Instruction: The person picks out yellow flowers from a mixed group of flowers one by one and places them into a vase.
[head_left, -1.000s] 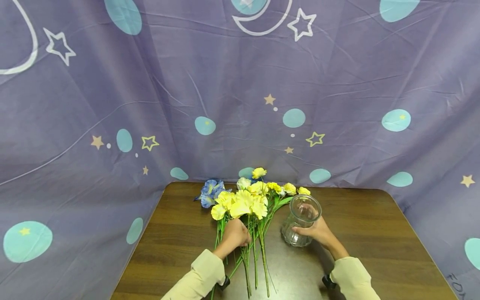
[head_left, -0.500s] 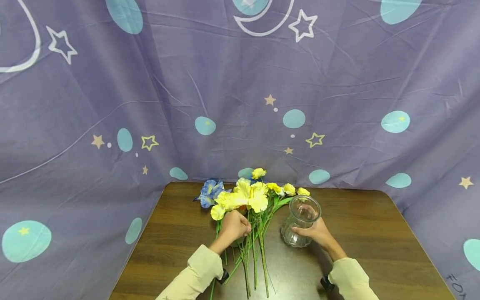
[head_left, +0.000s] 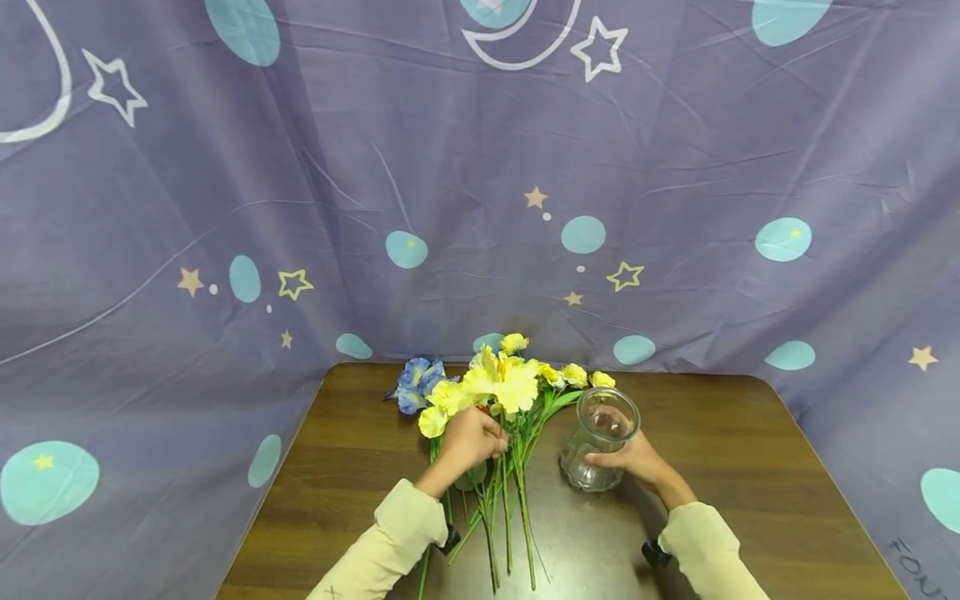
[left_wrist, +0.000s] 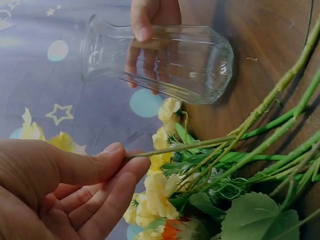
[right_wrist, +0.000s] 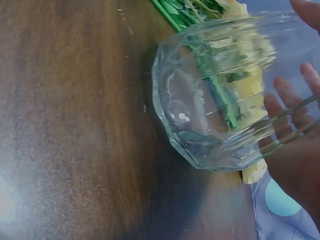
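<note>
Since the earlier head frame, the left hand (head_left: 467,439) has slid up the stems toward the blooms, and the yellow flower (head_left: 516,388) it holds now stands raised above the rest of the bunch instead of lying flat among them. The left-wrist view shows the hold plainly: thumb and forefinger pinch the thin green stem (left_wrist: 180,148), with the other fingers curled loosely beneath.

That stem's long axis runs away from the person, bloom toward the cloth backdrop (head_left: 480,167) and cut end toward the near table edge. The other flowers (head_left: 570,377) lie on the brown table (head_left: 750,467) in a fan, stems pointing back at the person, with a blue flower (head_left: 412,383) at the left of the heap.

The glass vase (head_left: 597,448) stands just to the right of the bunch, on the right hand's side, so it lies rightward from the left hand's pinch. The right hand (head_left: 637,460) wraps the vase's lower body from the near right side, fingers visible through the glass in the left-wrist view. In the right-wrist view the vase (right_wrist: 215,95) looks tipped, its mouth leaning toward the flowers, though the camera's angle may exaggerate this. Its base appears to touch the table. Of the two hands, the right is the one at the vase; the left is near it but apart.
</note>
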